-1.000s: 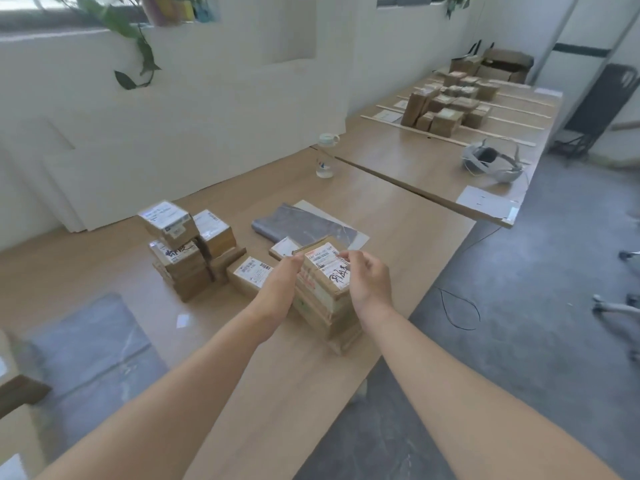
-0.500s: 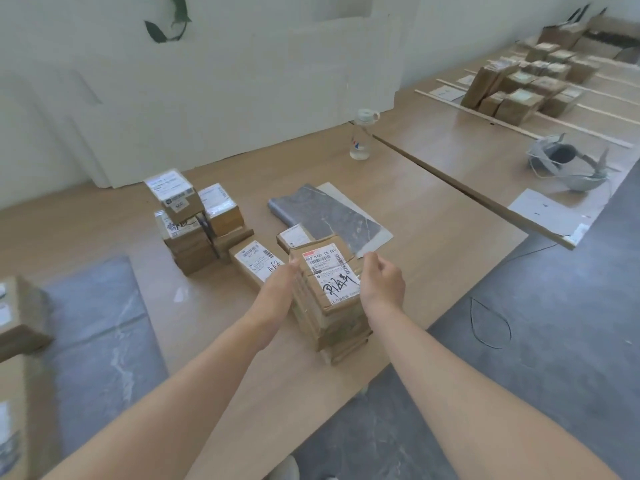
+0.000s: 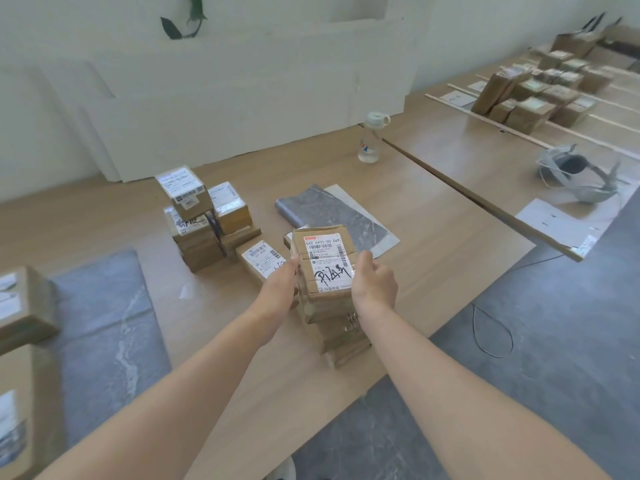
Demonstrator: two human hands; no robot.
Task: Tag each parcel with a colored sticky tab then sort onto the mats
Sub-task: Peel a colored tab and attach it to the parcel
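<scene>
Little had shifted since half a second before: the top parcel [image 3: 323, 261] stayed on its stack [image 3: 343, 337] near the table's [image 3: 433, 237] front edge, clamped between both hands. It seemed the pick-up for tagging; no tab showed on it, so the next move likely called for freeing one hand. The left hand [image 3: 277, 289] gripped its left side and the right hand [image 3: 375, 285], fingers curled, its right, forearms reaching forward.
</scene>
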